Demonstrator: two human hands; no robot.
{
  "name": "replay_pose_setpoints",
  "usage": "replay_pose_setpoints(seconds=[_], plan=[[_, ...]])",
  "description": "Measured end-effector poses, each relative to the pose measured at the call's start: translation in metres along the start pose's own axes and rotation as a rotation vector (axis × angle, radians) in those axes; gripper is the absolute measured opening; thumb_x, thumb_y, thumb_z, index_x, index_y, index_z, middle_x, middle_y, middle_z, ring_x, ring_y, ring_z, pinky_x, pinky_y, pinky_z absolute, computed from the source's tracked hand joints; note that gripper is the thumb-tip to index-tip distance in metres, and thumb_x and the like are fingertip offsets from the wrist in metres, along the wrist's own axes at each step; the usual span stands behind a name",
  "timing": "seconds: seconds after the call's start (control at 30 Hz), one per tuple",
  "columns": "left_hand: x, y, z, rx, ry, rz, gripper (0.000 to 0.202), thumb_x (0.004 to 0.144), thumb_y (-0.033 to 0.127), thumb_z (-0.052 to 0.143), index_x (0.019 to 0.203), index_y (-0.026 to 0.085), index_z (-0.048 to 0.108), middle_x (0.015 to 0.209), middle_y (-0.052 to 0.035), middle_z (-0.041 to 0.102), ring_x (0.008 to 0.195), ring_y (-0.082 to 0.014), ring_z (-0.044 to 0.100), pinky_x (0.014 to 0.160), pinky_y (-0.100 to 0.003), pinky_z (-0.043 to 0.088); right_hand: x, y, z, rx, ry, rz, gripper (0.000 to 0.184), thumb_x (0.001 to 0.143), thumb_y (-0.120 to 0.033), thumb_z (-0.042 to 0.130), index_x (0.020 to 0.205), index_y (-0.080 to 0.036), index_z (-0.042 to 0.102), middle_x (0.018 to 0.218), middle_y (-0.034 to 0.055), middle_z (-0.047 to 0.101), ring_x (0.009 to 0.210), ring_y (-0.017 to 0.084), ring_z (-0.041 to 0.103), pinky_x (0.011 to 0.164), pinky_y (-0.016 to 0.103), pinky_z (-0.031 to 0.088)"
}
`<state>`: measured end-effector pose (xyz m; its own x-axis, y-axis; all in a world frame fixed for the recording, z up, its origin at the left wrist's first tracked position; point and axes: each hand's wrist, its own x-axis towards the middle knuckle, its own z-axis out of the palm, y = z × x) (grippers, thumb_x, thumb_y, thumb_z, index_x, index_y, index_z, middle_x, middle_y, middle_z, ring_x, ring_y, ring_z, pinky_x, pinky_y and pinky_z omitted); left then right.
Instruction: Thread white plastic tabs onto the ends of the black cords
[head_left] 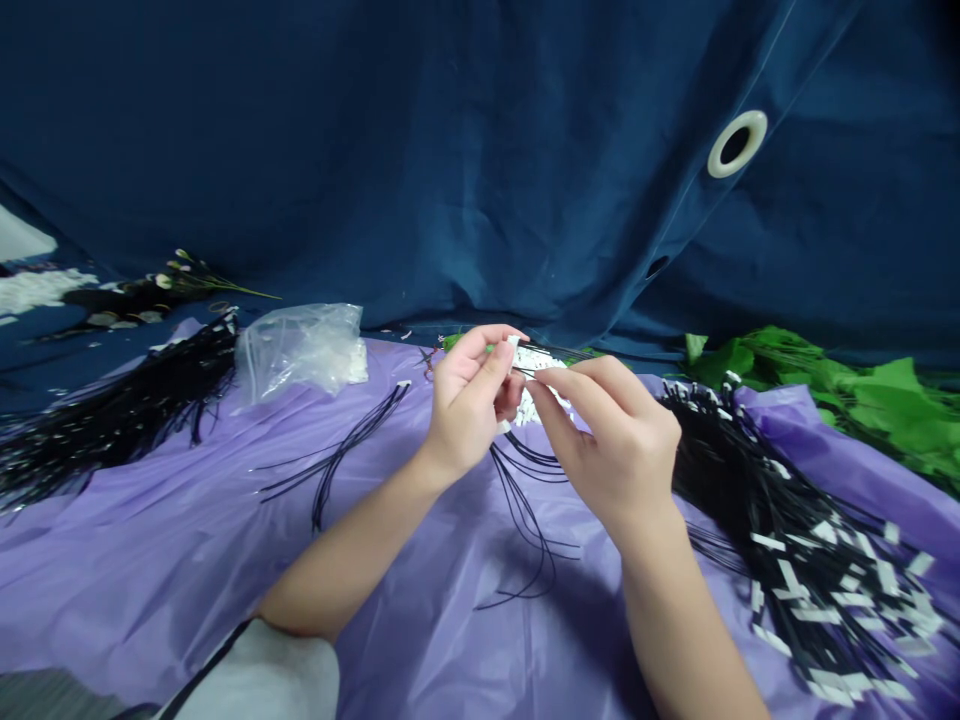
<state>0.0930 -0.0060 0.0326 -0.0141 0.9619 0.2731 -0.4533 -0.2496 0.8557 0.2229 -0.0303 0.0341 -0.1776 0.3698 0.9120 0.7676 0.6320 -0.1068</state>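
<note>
Blue curtain cloth (375,150) is filling the upper frame, and a purple sheet (420,590) is spreading below, its pale colour making dark strands easy to see. At the centre, the left hand (466,390) is pinching a small white connector (513,341) between thumb and forefinger, apparently to steady it. Just to its right, the right hand (619,435) is closing thumb and forefinger on a thin black wire (527,373), probably for fine control; whether wire and connector are touching is too small to tell. Beyond the hands, a heap of white pieces (541,362) is lying within easy reach. Larger wire bundles are lying at the left (142,400) and lower right (795,540), seemingly set apart to avoid tangling, while a clear plastic bag (300,350) is resting left of centre.
</note>
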Motion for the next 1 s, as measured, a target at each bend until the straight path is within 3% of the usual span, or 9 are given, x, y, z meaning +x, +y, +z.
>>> replay_pose_setpoints(seconds=[0.27, 0.67, 0.87, 0.93, 1.0], plan=[[-0.003, -0.002, 0.002, -0.006, 0.007, 0.026, 0.019, 0.082, 0.038, 0.067, 0.089, 0.020, 0.063, 0.046, 0.0042, 0.047, 0.038, -0.0065, 0.039, 0.037, -0.017, 0.027, 0.000, 0.001, 0.009, -0.056, 0.039, -0.075, 0.010, 0.087, -0.011, 0.062, 0.083, -0.020, 0.065, 0.077, 0.0007, 0.068, 0.067, 0.010, 0.063, 0.063, 0.021, 0.047], [-0.003, -0.002, 0.003, -0.047, 0.022, 0.018, 0.017, 0.081, 0.036, 0.067, 0.087, 0.021, 0.064, 0.045, 0.0040, 0.046, 0.037, -0.0061, 0.038, 0.037, -0.016, 0.027, -0.002, 0.004, 0.015, -0.004, 0.040, -0.064, 0.008, 0.089, -0.014, 0.061, 0.089, -0.020, 0.065, 0.084, 0.0024, 0.070, 0.070, 0.011, 0.064, 0.067, 0.023, 0.049], [0.015, -0.001, -0.005, -0.044, 0.138, -0.050, 0.016, 0.083, 0.034, 0.064, 0.087, 0.019, 0.060, 0.047, 0.0056, 0.045, 0.035, -0.0045, 0.036, 0.036, -0.015, 0.026, 0.003, -0.001, -0.003, -0.018, 0.086, -0.073, 0.021, 0.084, -0.012, 0.064, 0.102, -0.024, 0.066, 0.094, 0.0067, 0.066, 0.086, 0.018, 0.059, 0.079, 0.032, 0.048], [0.023, -0.001, -0.010, -0.059, 0.196, -0.074, 0.016, 0.084, 0.033, 0.063, 0.087, 0.018, 0.059, 0.049, 0.0060, 0.044, 0.034, -0.0045, 0.037, 0.034, -0.016, 0.023, 0.004, -0.006, -0.014, 0.029, 0.082, -0.092, 0.022, 0.082, -0.010, 0.066, 0.099, -0.023, 0.065, 0.090, 0.0064, 0.065, 0.082, 0.018, 0.058, 0.076, 0.031, 0.047], [0.030, -0.002, -0.016, -0.110, 0.243, -0.101, 0.015, 0.084, 0.030, 0.063, 0.087, 0.017, 0.057, 0.051, 0.0066, 0.044, 0.033, -0.0040, 0.038, 0.034, -0.016, 0.021, 0.003, -0.011, -0.024, 0.140, -0.026, -0.086, 0.018, 0.082, -0.009, 0.065, 0.095, -0.021, 0.063, 0.079, 0.0032, 0.062, 0.072, 0.014, 0.056, 0.066, 0.027, 0.044]])
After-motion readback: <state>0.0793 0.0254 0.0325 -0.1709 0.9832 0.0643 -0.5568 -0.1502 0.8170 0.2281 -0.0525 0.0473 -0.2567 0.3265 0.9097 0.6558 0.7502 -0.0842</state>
